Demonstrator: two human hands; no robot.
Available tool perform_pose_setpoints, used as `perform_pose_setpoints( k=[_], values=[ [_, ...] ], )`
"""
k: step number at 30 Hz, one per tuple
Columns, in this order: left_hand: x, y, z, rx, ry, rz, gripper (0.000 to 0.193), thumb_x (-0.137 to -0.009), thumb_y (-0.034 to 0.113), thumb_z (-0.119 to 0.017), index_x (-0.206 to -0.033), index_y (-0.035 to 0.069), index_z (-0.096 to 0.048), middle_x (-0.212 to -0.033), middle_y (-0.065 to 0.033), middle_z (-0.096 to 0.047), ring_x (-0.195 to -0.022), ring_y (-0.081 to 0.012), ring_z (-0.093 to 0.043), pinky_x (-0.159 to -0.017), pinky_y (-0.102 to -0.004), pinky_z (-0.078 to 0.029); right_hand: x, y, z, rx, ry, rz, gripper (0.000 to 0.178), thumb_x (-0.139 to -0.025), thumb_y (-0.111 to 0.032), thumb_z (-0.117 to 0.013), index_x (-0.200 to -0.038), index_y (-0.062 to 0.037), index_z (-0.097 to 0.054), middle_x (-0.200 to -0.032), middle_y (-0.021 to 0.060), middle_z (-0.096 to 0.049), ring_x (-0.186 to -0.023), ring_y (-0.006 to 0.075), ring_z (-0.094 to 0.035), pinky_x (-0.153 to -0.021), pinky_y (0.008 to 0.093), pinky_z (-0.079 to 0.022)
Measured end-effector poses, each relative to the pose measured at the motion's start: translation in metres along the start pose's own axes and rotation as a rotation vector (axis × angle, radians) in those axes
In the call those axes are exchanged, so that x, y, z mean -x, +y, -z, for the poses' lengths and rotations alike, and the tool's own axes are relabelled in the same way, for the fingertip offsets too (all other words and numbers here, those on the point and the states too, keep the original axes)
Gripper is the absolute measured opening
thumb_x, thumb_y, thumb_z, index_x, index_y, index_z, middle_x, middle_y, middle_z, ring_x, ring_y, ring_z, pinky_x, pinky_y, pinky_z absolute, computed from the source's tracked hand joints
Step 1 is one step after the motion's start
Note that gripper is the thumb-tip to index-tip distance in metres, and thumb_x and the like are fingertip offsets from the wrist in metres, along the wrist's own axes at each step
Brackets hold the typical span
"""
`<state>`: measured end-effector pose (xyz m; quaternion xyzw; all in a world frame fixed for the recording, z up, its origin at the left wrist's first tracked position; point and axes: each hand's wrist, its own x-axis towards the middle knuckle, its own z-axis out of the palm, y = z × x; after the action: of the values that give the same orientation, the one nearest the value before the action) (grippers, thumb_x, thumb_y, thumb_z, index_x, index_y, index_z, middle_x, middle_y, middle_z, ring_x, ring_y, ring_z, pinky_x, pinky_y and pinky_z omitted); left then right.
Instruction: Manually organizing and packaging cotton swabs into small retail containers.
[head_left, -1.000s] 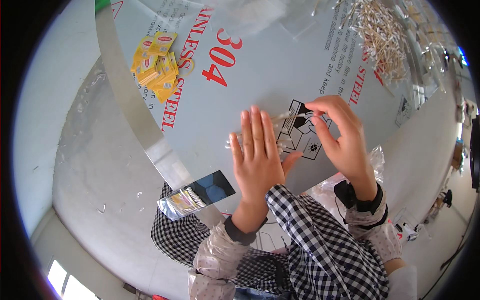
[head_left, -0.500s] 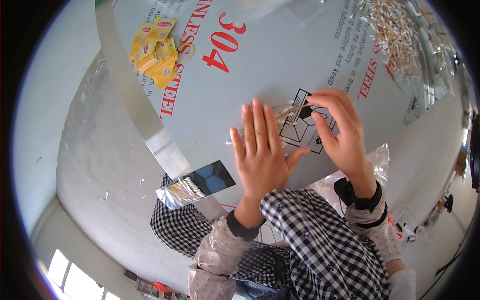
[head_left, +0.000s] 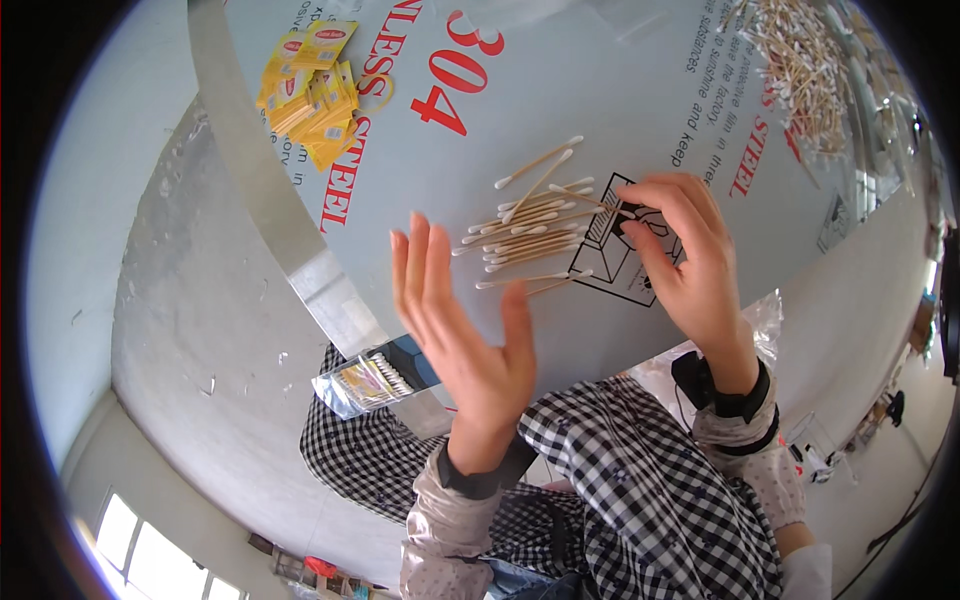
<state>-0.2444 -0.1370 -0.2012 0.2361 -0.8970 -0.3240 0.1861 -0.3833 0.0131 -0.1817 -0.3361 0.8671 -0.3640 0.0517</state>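
Observation:
A loose group of cotton swabs (head_left: pixel 535 240), with pale sticks and white tips, lies on the printed sheet-covered table. Most point roughly the same way; a few lie askew at the far side. Just left of and nearer than them, my left hand (head_left: pixel 460 335) is raised with its fingers stretched out and the thumb apart, holding nothing. At the right end of the group is my right hand (head_left: pixel 690 250), curved, with a gap between thumb and forefinger. One swab's tip shows in that gap; whether a finger touches it I cannot tell.
Yellow printed packets (head_left: pixel 318 95) are stacked at the far left beside a rubber band (head_left: pixel 376 92). A large heap of cotton swabs (head_left: pixel 795 75) lies far right. A clear bag of swabs (head_left: pixel 368 383) rests on the table's near left corner, by the metal edge (head_left: pixel 325 290).
My left hand has lifted off the swabs and moved left and nearer, uncovering them. My right hand has stayed almost in place.

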Motion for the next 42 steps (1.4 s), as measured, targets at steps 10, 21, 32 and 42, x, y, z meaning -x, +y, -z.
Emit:
perform_pose_setpoints(
  k=[10, 21, 32, 42],
  values=[
    [0.046, -0.002, 0.005, 0.104, -0.077, -0.042, 0.030, -0.070, -0.001, -0.078, -0.099, 0.006, -0.072, -0.090, -0.0051, -0.060, -0.085, -0.0240, -0.054, -0.074, -0.0357, -0.044, -0.004, -0.001, -0.006, 0.045, -0.055, 0.005, 0.014, -0.084, 0.008, -0.060, -0.093, -0.0026, -0.058, -0.084, 0.0090, -0.057, -0.080, 0.0284, -0.057, -0.067, 0.0376, -0.047],
    [0.013, 0.007, -0.014, 0.045, -0.048, -0.079, 0.038, -0.074, 0.001, -0.077, -0.112, 0.007, -0.073, -0.088, -0.0025, -0.057, -0.077, -0.0203, -0.051, -0.070, -0.0328, -0.043, -0.074, 0.000, -0.034, 0.184, -0.167, 0.342, 0.014, -0.082, 0.007, -0.058, -0.092, -0.0034, -0.059, -0.084, 0.0091, -0.056, -0.081, 0.0294, -0.055, -0.069, 0.0390, -0.046],
    [0.006, 0.021, -0.011, -0.142, -0.140, -0.084, 0.080, -0.080, 0.025, -0.076, -0.145, -0.002, -0.040, -0.148, -0.0186, -0.043, -0.139, -0.0392, -0.039, -0.113, -0.0483, -0.029, -0.043, -0.010, -0.014, 0.030, -0.038, 0.224, 0.021, -0.081, 0.009, -0.059, -0.097, -0.0041, -0.062, -0.092, 0.0090, -0.061, -0.086, 0.0291, -0.059, -0.074, 0.0378, -0.048],
    [-0.042, 0.009, -0.043, -0.413, -0.212, -0.195, 0.097, -0.091, 0.071, -0.038, -0.149, -0.006, -0.030, -0.156, -0.0211, -0.032, -0.147, -0.0346, -0.026, -0.118, -0.0520, -0.018, -0.006, 0.002, -0.007, -0.121, 0.038, -0.005, 0.018, -0.089, 0.008, -0.056, -0.101, -0.0020, -0.065, -0.094, 0.0099, -0.065, -0.083, 0.0240, -0.061, -0.070, 0.0320, -0.050]
  ],
)
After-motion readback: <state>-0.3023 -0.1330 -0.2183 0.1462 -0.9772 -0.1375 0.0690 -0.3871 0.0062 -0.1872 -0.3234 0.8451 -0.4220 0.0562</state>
